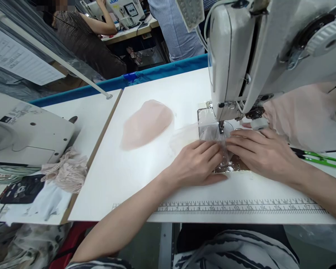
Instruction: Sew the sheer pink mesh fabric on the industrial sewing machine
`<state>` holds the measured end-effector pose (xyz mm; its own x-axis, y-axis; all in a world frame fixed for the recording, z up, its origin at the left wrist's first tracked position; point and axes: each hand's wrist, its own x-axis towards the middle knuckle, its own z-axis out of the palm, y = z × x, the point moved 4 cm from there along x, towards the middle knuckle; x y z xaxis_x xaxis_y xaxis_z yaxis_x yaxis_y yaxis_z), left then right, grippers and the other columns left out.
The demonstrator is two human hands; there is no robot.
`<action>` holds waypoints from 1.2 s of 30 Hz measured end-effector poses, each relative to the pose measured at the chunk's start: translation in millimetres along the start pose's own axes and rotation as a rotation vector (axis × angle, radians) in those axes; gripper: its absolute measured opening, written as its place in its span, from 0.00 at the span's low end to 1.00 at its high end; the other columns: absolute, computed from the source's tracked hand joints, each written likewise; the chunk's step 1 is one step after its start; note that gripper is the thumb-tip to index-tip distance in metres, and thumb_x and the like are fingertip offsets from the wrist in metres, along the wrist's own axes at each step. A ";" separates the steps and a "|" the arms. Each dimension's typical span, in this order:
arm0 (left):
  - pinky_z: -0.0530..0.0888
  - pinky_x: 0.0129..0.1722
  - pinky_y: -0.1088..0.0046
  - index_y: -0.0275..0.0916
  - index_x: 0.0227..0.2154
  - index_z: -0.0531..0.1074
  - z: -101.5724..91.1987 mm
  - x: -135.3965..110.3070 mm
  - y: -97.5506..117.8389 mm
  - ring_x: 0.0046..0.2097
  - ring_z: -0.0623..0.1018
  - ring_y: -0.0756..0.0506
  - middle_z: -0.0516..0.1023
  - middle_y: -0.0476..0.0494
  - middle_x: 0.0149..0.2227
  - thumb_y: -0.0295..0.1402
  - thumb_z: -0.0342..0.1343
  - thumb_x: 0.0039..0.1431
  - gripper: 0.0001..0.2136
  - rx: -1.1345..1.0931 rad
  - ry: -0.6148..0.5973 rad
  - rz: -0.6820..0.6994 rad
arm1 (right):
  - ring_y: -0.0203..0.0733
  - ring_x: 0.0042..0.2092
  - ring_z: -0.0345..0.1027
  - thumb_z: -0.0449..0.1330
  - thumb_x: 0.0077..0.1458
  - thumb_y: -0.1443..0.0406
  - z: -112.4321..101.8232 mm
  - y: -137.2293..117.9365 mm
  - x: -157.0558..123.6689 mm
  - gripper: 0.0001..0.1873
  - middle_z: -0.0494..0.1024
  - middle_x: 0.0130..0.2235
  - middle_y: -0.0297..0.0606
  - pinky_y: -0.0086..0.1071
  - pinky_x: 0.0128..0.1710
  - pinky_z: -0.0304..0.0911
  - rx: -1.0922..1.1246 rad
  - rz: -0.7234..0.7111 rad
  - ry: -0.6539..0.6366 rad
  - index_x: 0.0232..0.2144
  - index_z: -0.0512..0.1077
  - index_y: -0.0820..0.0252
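My left hand [197, 163] lies flat on the white table [128, 179], fingers stretched toward the needle [221, 128] of the white sewing machine [257, 56]. My right hand [261, 151] lies flat opposite it, fingertips almost meeting the left ones. Both press a thin, sheer pale piece of fabric [212, 134] down under the presser foot. A stack of pale pink cut fabric pieces [147, 123] rests on the table to the left of my hands. More pink fabric [302, 116] is bunched behind the machine on the right.
Green-handled scissors [322, 160] lie at the right. A printed ruler [240, 206] runs along the table's front edge. Pink lace trim [67, 170] and a second machine [25, 136] sit at the left. Other people work at a table behind the blue edge [145, 76].
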<state>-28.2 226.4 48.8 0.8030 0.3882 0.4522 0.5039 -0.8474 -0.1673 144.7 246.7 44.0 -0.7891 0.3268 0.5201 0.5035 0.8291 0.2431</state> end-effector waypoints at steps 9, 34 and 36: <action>0.80 0.44 0.73 0.34 0.34 0.75 3.0 3.4 5.0 0.42 0.83 0.48 0.84 0.43 0.41 0.30 0.52 0.69 0.09 0.064 0.069 -0.034 | 0.46 0.48 0.76 0.59 0.61 0.72 3.2 -6.4 6.0 0.08 0.83 0.44 0.42 0.41 0.51 0.69 0.101 -0.009 0.043 0.40 0.78 0.64; 0.83 0.48 0.62 0.24 0.51 0.74 15.7 -3.2 7.9 0.55 0.79 0.38 0.78 0.30 0.53 0.26 0.49 0.68 0.15 0.122 -0.108 -0.147 | 0.43 0.48 0.78 0.56 0.63 0.75 5.0 -4.5 -1.6 0.14 0.83 0.46 0.40 0.42 0.57 0.71 0.111 -0.034 0.025 0.44 0.79 0.60; 0.82 0.48 0.62 0.23 0.51 0.73 17.1 -2.0 5.2 0.55 0.79 0.38 0.78 0.30 0.53 0.26 0.48 0.68 0.15 0.130 -0.107 -0.143 | 0.44 0.47 0.78 0.56 0.62 0.76 6.5 -2.0 -0.6 0.13 0.83 0.46 0.43 0.43 0.57 0.70 0.113 -0.032 0.032 0.42 0.79 0.63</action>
<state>-21.8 227.4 32.1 0.7463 0.5430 0.3849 0.6461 -0.7300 -0.2229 141.9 247.8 37.9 -0.7917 0.2861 0.5397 0.4339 0.8853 0.1673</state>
